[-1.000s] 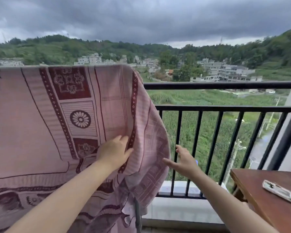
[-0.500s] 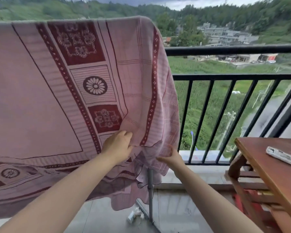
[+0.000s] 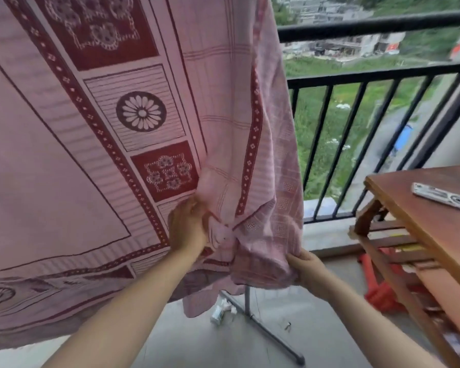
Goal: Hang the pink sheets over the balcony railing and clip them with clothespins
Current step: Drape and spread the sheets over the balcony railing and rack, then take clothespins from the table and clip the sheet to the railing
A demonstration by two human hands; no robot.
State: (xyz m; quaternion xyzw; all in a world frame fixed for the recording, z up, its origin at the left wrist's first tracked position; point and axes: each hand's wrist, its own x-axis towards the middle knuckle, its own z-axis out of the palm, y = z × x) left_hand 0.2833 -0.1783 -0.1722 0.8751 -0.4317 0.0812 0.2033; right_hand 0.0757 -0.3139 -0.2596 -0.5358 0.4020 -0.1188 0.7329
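A large pink sheet (image 3: 64, 155) with dark red flower and border patterns hangs from above and fills the left and middle of the view. My left hand (image 3: 187, 225) is closed on a bunched fold of it near the lower right part. My right hand (image 3: 307, 268) grips the sheet's lower right corner from below. The black balcony railing (image 3: 377, 22) runs across the upper right, bare beside the sheet. No clothespins show.
A brown wooden table (image 3: 436, 229) stands at the right with a white flat device (image 3: 442, 195) on top. A grey metal stand leg (image 3: 266, 333) crosses the concrete floor under the sheet, beside a small white item (image 3: 221, 312). Red things (image 3: 377, 290) lie under the table.
The view has tilted down and moved closer to the sheet. My left hand has closed on a fold, and my right hand has dropped and taken hold of the lower corner.
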